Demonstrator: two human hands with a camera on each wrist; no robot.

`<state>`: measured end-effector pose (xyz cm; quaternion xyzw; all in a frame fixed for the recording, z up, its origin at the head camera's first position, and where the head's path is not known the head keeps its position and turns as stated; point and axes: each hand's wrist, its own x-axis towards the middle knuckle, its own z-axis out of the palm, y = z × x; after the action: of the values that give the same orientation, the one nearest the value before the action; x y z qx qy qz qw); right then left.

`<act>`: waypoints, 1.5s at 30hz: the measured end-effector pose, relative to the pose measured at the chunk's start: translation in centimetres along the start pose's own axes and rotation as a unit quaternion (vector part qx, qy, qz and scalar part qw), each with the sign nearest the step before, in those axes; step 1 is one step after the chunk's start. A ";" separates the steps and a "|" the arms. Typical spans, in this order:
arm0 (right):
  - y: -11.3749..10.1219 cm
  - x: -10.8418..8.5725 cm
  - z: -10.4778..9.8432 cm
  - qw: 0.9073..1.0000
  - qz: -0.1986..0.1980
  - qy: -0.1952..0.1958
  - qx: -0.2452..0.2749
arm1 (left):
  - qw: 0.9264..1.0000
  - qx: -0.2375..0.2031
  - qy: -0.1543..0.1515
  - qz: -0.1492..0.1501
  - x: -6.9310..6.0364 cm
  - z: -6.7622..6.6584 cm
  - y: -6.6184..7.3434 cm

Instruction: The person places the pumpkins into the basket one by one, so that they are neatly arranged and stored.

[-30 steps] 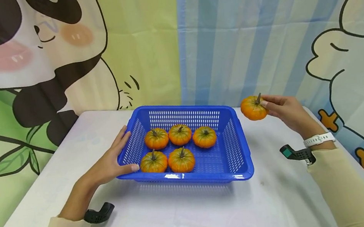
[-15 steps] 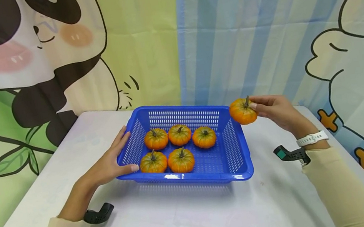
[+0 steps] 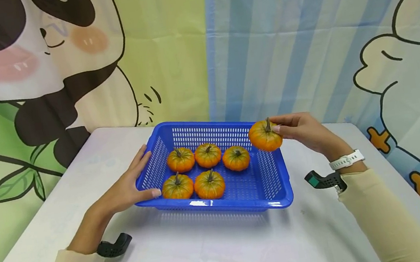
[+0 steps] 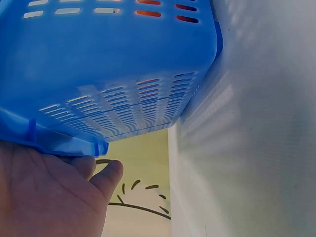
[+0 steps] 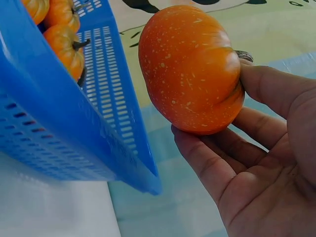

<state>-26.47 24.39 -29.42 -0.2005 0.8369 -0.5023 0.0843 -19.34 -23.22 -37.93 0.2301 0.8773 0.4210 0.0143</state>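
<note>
In the head view a small orange pumpkin (image 3: 265,136) hangs over the right end of a blue plastic basket (image 3: 245,206). My right hand (image 3: 300,131) pinches it between thumb and fingers, the thumb close to the stem. The right wrist view shows the held pumpkin (image 5: 192,71) from its speckled side, apart from the basket wall (image 5: 74,118). Several more pumpkins (image 3: 209,184) sit in the left and middle of the basket. My left hand (image 3: 125,190) rests at the basket's left front corner, fingers extended along the left rim and thumb at the front rim.
The basket stands on a white-covered table (image 3: 211,251). A printed curtain (image 3: 166,52) with a panda figure hangs behind the table. Black wrist devices (image 3: 115,246) are worn on both arms, and a white band (image 3: 347,159) circles the right wrist.
My right hand has carried the pumpkin leftward and slightly down, from beyond the basket's right rim to over its right end. The left hand and basket have stayed put.
</note>
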 end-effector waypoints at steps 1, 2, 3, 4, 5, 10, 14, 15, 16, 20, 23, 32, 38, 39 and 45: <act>-0.1 0.0 0.1 1.000 -0.001 -0.006 -0.003 | 1.000 -0.001 -0.001 0.000 0.0 0.0 0.0; -0.1 0.1 0.3 1.000 0.001 -0.011 -0.007 | 1.000 -0.001 -0.001 0.000 0.0 0.0 0.1; -0.3 0.1 0.5 1.000 0.002 -0.017 -0.007 | 1.000 -0.001 -0.002 0.000 0.0 0.0 0.1; -0.4 0.1 0.6 1.000 0.004 -0.023 -0.010 | 1.000 0.000 -0.002 0.001 0.0 0.0 0.1; -0.5 0.2 0.8 1.000 0.005 -0.029 -0.008 | 1.000 -0.001 -0.002 0.000 0.0 0.0 0.1; -1.5 0.5 1.8 0.998 0.006 -0.054 -0.009 | 1.000 0.002 -0.001 0.001 0.0 -0.2 0.0; -2.0 1.0 2.5 0.997 0.003 -0.069 -0.016 | 1.000 0.005 0.000 0.002 0.1 -0.3 -0.1; -2.0 1.1 2.6 0.997 -0.001 -0.075 -0.017 | 1.000 0.005 0.000 0.002 0.1 -0.3 -0.1; -2.0 1.2 2.8 0.996 -0.005 -0.083 -0.017 | 1.000 0.004 -0.001 0.001 0.1 -0.3 -0.1; -1.9 1.8 3.4 0.993 -0.013 -0.118 -0.016 | 1.000 0.007 -0.002 0.000 0.1 -0.3 -0.1; -1.9 2.0 3.9 0.989 -0.010 -0.144 -0.017 | 1.000 0.009 -0.003 0.000 0.2 -0.2 0.0; -2.0 2.8 5.0 0.977 -0.003 -0.204 -0.056 | 1.000 0.008 -0.003 -0.001 0.2 -0.2 0.1; -1.6 3.8 5.5 0.968 -0.011 -0.238 -0.075 | 1.000 0.008 -0.002 0.000 0.1 -0.2 0.0; -1.6 4.0 5.6 0.967 -0.010 -0.240 -0.080 | 1.000 0.007 -0.002 0.000 0.1 -0.1 0.0; -1.5 4.8 6.1 0.959 -0.001 -0.269 -0.086 | 1.000 0.004 -0.001 -0.001 0.0 -0.1 0.0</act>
<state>-28.36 16.82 -30.75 -0.3359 0.8231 -0.3559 0.2880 -19.38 -23.29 -37.91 0.2300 0.8791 0.4172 0.0148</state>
